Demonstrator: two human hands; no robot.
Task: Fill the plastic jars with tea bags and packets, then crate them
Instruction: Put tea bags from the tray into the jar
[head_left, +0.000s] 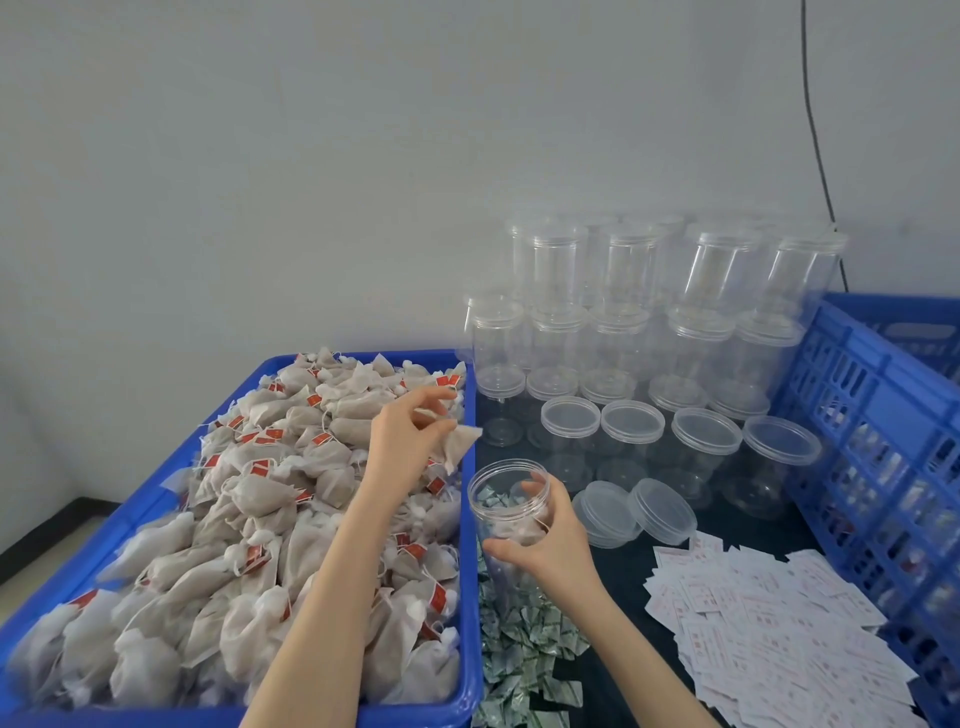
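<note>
- Blue tray (470, 519) is set along the left edge of the bench, heaped with tea bags (249, 519); red tags are seen on many.
- Blue crate (852, 415) is stood along the right edge of the bench; its slotted wall is turned to the middle.
- Lidded clear jars (639, 322) are stacked at the back of the bench, between tray and crate, with a front row of single lidded jars below the stack.
- White packets (769, 613) with red print are spread at the front right of the bench, beside the crate.
- Green-and-silver packets (524, 644) are piled at the front of the bench, against the tray's right wall.
- Open jar (506, 512) is held just right of the tray, tilted toward it; a few bags and green packets are seen inside.
- 2 loose lids (636, 512) are laid just right of the open jar, overlapping.
- Right hand (550, 545) is wrapped round the open jar, thumb on the near side, fingers on the far side.
- Left hand (410, 436) is raised over the tray's right wall; 1 tea bag (460, 447) is pinched in its fingertips and hangs left of the jar mouth and above it.
</note>
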